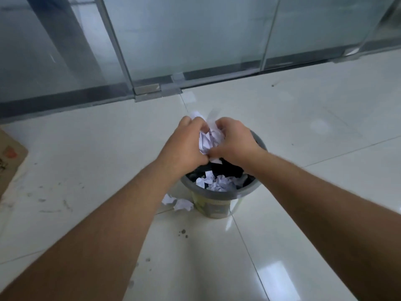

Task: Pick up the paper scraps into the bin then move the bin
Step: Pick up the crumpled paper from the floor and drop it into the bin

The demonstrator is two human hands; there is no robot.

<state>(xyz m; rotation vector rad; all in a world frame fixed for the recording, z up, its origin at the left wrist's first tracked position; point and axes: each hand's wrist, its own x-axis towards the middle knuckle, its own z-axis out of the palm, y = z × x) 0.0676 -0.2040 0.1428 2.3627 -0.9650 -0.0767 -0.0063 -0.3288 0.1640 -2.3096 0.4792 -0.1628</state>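
A small round bin [213, 195] with a grey rim and a pale printed wall stands on the white tiled floor. Inside it, crumpled white paper [219, 183] lies on dark contents. Above the bin's far side, my left hand [184, 142] and my right hand [233, 139] press together around a wad of crumpled paper scraps [209, 137], both shut on it. Two more crumpled scraps [178, 202] lie on the floor, touching the bin's left foot.
A glass partition with a metal frame and floor hinge [147, 90] runs across the back. A piece of brown cardboard [9, 158] lies at the left edge. Dirt marks [183, 232] speckle the tiles near the bin.
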